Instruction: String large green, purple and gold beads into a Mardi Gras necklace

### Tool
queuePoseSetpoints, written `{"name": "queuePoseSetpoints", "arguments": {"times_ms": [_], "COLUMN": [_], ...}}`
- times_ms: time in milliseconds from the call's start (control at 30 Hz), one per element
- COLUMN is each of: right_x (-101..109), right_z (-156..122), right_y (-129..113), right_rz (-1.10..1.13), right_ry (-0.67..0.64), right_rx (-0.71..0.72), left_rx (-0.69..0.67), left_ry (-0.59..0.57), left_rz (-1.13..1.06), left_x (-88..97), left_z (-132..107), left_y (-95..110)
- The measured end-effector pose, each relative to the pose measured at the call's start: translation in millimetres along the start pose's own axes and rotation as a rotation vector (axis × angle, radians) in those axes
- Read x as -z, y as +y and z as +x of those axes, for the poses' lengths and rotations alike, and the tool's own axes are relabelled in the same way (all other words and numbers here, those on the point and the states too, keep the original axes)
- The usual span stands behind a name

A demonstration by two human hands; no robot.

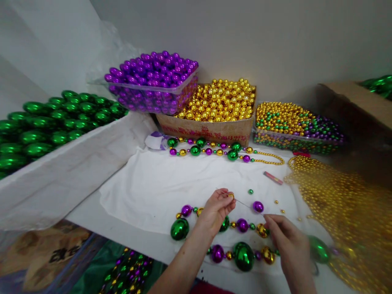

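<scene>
My left hand (218,207) pinches a gold bead (231,196) above the white cloth. A thin thread (243,202) runs from that bead to my right hand (286,239), whose fingertips are closed on it. Between the hands, a loose purple bead (258,207) shows close to the thread; I cannot tell whether it is on it. Below lies a strand of large beads, including a green ball (244,256) and a purple ball (242,225); my forearm and right hand cover parts of it. A small green bead (250,191) and small gold beads (276,202) lie loose nearby.
Behind the cloth stand a tub of purple beads (183,87), a cardboard box of gold beads (211,130) and a tub of mixed small beads (294,136). A finished-looking necklace (195,150) and a red stick (273,178) lie on the cloth. Gold bead strings (346,200) spread right.
</scene>
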State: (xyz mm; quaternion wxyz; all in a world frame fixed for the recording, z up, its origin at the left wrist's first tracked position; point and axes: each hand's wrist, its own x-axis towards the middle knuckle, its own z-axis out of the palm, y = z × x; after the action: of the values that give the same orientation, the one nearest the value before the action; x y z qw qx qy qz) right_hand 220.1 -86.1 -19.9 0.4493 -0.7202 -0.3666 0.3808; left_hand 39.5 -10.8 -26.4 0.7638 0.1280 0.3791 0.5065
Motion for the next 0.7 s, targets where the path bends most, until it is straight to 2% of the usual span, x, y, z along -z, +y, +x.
{"name": "queuePoseSetpoints", "arguments": {"times_ms": [133,300,500,533,700], "right_x": [-9,6,28,30,38], "right_z": [8,8,5,7,31], "right_y": [7,9,8,8,3], "right_rz": [0.081,0.103,-0.133,-0.129,0.083], "right_ry": [-0.172,-0.249,-0.201,-0.205,-0.284], "right_rx": [-0.043,-0.028,0.208,0.203,-0.008], "left_rx": [0.006,-0.034,-0.165,-0.181,-0.224], "left_ry": [-0.061,-0.141,-0.237,-0.23,-0.145], "left_rz": [0.126,0.374,0.508,0.512,0.528], "left_x": [-20.4,-41.5,-57.0,-58.5,-63.9], "left_z": [-5,-6,-4,-2,13], "left_y": [-13,-28,-34,-34,-31]}}
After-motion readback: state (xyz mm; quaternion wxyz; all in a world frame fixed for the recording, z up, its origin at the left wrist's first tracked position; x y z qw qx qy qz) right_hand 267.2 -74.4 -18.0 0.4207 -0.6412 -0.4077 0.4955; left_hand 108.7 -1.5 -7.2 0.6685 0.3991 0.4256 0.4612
